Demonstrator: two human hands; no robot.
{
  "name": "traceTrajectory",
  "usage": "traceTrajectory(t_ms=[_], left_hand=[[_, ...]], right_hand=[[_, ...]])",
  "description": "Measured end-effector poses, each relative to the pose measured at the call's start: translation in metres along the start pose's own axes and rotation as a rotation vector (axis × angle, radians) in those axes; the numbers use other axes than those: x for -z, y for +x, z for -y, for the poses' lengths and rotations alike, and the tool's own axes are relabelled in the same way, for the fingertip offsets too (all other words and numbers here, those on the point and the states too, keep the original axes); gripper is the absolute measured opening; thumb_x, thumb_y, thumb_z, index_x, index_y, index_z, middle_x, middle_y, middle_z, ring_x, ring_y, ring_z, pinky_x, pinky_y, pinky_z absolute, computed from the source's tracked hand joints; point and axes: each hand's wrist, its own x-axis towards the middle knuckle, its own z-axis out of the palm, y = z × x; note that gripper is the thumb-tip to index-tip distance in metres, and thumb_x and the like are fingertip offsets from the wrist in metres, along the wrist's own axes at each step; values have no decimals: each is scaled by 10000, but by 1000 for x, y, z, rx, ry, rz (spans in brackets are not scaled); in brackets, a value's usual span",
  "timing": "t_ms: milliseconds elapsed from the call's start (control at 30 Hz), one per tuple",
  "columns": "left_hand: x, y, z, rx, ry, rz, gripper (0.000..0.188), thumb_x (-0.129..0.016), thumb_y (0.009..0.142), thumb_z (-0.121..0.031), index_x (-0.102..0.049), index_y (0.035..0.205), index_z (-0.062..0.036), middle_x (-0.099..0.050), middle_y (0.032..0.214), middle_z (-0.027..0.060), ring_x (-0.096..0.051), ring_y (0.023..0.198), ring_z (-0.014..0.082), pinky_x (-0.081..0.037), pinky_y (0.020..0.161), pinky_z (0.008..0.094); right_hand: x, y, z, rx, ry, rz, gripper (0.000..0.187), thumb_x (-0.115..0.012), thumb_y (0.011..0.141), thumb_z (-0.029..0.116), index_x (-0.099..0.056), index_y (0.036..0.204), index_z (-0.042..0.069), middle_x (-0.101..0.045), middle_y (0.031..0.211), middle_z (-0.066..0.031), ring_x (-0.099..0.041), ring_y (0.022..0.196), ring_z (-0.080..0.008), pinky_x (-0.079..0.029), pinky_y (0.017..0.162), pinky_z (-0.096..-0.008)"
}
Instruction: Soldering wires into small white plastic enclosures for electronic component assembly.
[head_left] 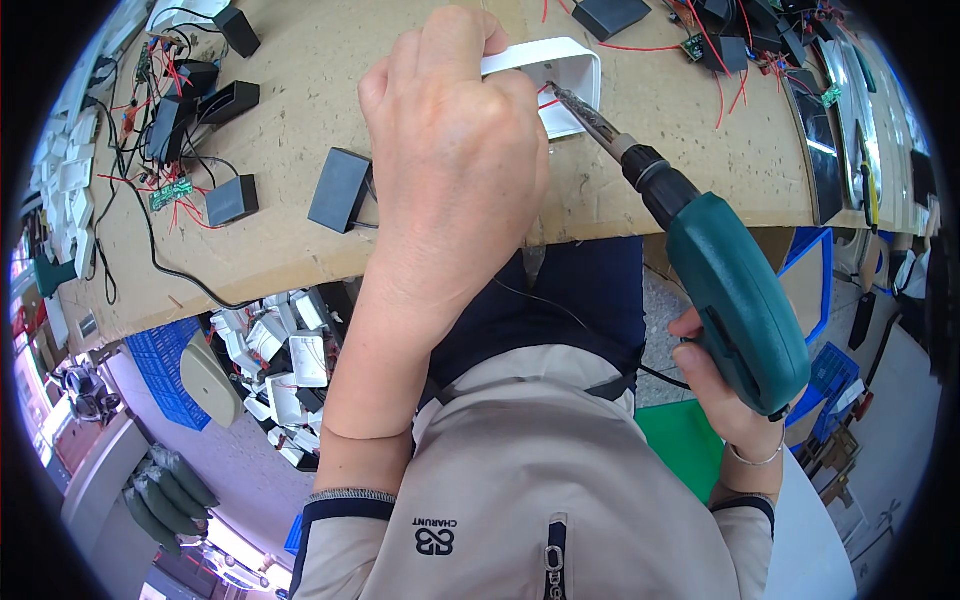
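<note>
My left hand point(455, 150) is closed on a white plastic housing point(575, 62), holding it tilted over the cardboard-covered tabletop. Its hollow side shows, with thin red wire point(545, 103) inside; the fingertips are mostly hidden behind the back of the hand. In my right hand point(710, 385) is a green soldering gun point(735, 290) with a black collar and a tapered metal barrel. The gun points up and left, and its dark tip reaches into the housing next to the red wire. Whether tip and wire touch, I cannot tell. A black box point(341, 190) with a cable lies beside my left wrist.
Several black boxes point(232, 200) with cables, red wires and small green circuit boards point(171, 194) lie at the left. More wired black parts point(722, 52) sit at the far right. Below the table's left edge is a heap of white housings point(285, 395); a blue crate point(165, 375) stands beside it.
</note>
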Motion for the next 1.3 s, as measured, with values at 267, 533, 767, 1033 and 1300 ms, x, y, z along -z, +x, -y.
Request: traceTrajectory(t_ms=[267,533,767,1033,1300], left_hand=[[0,0,1,-1,2,-2,81,-672,712,-60,-700,761,-3,-590,962,96,-579,900,264,-420,768,384],[-4,1,1,80,-82,16,87,-678,707,-62,-702,765,-1,-593,977,104,-583,904,265,-419,766,384],[-4,0,8,94,-148,34,94,-687,714,-67,-699,771,7,-593,990,113,-591,885,275,-436,781,389],[-3,1,7,87,-142,37,105,-696,725,-72,-699,784,15,-592,987,118,-593,865,279,-450,780,386],[-6,-1,7,89,-157,20,109,-696,730,-70,-698,792,19,-595,992,118,-598,853,274,-459,772,384]], right_hand=[[1,-6,-1,-48,51,-13,703,-780,695,11,-459,1318,-52,-611,1227,-200,-629,1102,-310,-511,905,-356],[-2,-4,3,-18,242,-28,609,-748,752,13,-477,1287,-95,-637,1127,-184,-686,865,-197,-549,740,-290],[-2,-22,2,-38,273,-111,630,-797,741,119,-498,1245,-112,-680,960,-143,-675,793,-178,-545,693,-286],[0,-31,5,-156,408,-147,692,-779,733,205,-489,1306,-53,-616,1175,-194,-652,817,-186,-519,775,-308],[-10,-26,8,-117,481,-228,497,-778,723,98,-578,1149,-62,-676,892,-107,-655,779,-198,-523,703,-297]])
